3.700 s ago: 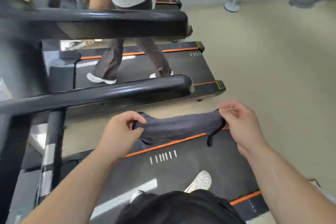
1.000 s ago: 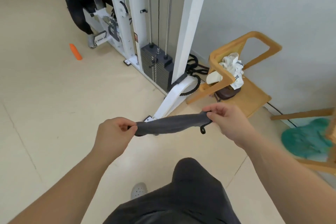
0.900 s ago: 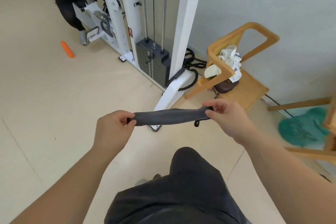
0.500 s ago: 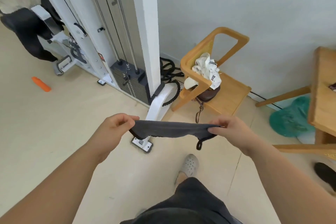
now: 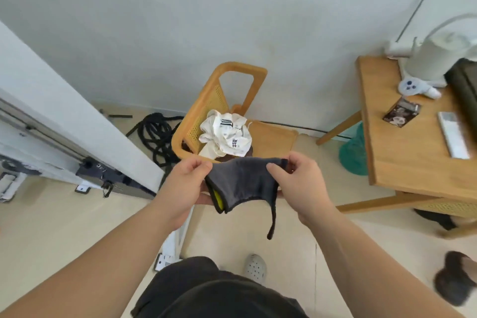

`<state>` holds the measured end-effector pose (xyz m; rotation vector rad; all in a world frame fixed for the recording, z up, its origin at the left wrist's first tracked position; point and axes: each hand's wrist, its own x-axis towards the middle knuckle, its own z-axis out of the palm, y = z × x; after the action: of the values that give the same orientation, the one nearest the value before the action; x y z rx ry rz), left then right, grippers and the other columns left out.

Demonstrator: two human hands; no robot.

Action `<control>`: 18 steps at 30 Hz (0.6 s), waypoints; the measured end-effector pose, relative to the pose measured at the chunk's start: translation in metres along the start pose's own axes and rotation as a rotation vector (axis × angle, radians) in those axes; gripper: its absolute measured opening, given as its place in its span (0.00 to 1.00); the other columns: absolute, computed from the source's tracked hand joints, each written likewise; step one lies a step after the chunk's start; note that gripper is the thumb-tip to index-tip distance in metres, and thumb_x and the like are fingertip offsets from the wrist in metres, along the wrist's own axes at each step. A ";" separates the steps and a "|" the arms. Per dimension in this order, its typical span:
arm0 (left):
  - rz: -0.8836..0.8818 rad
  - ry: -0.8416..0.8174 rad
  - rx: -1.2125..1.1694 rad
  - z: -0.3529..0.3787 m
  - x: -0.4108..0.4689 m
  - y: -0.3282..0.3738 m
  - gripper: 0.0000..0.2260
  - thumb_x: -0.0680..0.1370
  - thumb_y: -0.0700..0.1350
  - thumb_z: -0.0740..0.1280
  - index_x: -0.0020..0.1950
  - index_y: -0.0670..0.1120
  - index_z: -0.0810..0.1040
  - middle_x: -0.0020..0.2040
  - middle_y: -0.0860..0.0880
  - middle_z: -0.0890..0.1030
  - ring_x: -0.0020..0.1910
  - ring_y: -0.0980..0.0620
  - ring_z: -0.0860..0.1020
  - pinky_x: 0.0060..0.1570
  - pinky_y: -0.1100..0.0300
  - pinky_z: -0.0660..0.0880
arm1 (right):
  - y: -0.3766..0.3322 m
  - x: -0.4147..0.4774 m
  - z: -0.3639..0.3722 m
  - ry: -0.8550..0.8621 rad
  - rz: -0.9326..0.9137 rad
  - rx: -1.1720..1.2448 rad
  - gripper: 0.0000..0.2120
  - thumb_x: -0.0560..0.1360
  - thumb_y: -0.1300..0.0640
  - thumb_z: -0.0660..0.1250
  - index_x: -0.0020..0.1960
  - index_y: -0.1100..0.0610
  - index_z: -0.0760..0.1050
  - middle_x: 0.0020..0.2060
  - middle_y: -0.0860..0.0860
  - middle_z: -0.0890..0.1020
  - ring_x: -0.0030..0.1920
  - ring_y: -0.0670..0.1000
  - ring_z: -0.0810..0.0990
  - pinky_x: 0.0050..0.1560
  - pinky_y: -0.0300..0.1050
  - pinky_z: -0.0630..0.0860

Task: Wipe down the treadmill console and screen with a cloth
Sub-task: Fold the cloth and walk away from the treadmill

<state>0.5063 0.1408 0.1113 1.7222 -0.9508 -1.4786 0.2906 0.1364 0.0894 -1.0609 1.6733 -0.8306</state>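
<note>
A dark grey cloth (image 5: pixel 242 181) with a yellow underside and a hanging black loop is bunched between my two hands at chest height. My left hand (image 5: pixel 184 184) pinches its left edge and my right hand (image 5: pixel 300 181) pinches its right edge. The cloth sags in a fold between them. No treadmill console or screen is in view; I face a wall corner with a wooden chair.
A wooden chair (image 5: pixel 273 134) with a crumpled white garment (image 5: pixel 227 135) stands just ahead. A white cable machine (image 5: pixel 51 116) with black ropes (image 5: pixel 157 134) is at left. A wooden table (image 5: pixel 413 142) with a remote, fan and photo is at right. Dark slippers lie at lower right.
I have turned away from the treadmills and moved towards the chair and table. My hands have come closer together, so the stretched cloth now folds and sags between them.
</note>
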 end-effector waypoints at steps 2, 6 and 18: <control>0.035 -0.074 0.038 0.032 0.020 0.018 0.09 0.85 0.44 0.60 0.53 0.40 0.74 0.48 0.38 0.82 0.46 0.38 0.85 0.44 0.39 0.83 | -0.004 0.008 -0.007 0.023 0.004 0.013 0.05 0.78 0.53 0.72 0.46 0.53 0.78 0.41 0.56 0.83 0.41 0.56 0.86 0.35 0.52 0.86; 0.108 -0.204 0.067 0.091 0.062 0.046 0.07 0.84 0.45 0.63 0.48 0.43 0.75 0.43 0.40 0.83 0.41 0.42 0.84 0.39 0.47 0.82 | -0.008 0.031 -0.018 0.050 -0.047 0.111 0.05 0.80 0.50 0.70 0.48 0.50 0.82 0.38 0.49 0.85 0.38 0.50 0.84 0.41 0.52 0.85; 0.078 -0.523 0.154 0.185 0.206 0.102 0.07 0.82 0.42 0.65 0.58 0.49 0.80 0.51 0.49 0.87 0.55 0.48 0.84 0.60 0.47 0.79 | 0.001 0.154 -0.082 0.361 0.108 0.090 0.14 0.80 0.56 0.68 0.64 0.44 0.77 0.55 0.42 0.82 0.56 0.42 0.80 0.55 0.42 0.77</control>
<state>0.3323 -0.0936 0.0690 1.3980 -1.4130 -1.8878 0.1865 -0.0007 0.0596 -0.7829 1.9532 -1.0618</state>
